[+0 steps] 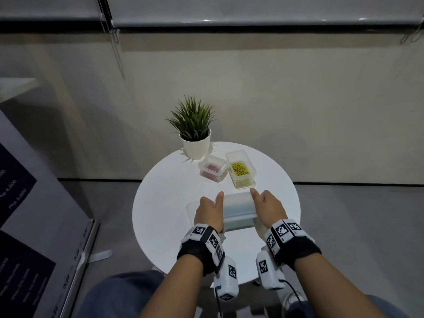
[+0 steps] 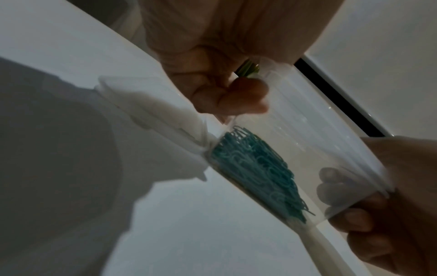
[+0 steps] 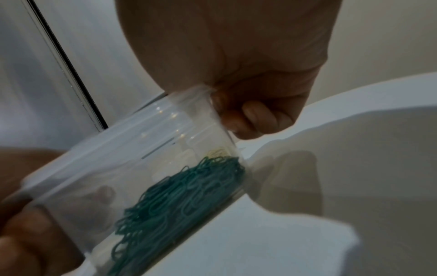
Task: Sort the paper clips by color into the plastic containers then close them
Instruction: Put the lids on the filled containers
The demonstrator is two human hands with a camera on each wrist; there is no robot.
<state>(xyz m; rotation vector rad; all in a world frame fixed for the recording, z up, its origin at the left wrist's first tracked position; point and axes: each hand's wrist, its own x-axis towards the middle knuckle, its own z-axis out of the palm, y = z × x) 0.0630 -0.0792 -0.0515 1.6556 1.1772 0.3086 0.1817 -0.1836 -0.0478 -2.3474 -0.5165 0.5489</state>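
Observation:
A clear plastic container [image 1: 238,216] of blue paper clips [image 2: 255,171] sits at the table's front middle with a lid [image 1: 237,199] on top. My left hand [image 1: 210,212] grips its left end and my right hand [image 1: 267,206] grips its right end. Both thumbs lie on the lid, and the fingers [image 3: 255,115] curl under the rim. Farther back, a tall open container [image 1: 241,169] holds yellow clips. Left of it stands a small lidded container [image 1: 212,168] with red clips.
A loose clear lid [image 1: 191,208] lies flat on the round white table [image 1: 160,191], partly under my left hand. A potted plant [image 1: 195,134] stands at the table's back edge. A sign board [image 1: 34,214] leans at the left of the floor.

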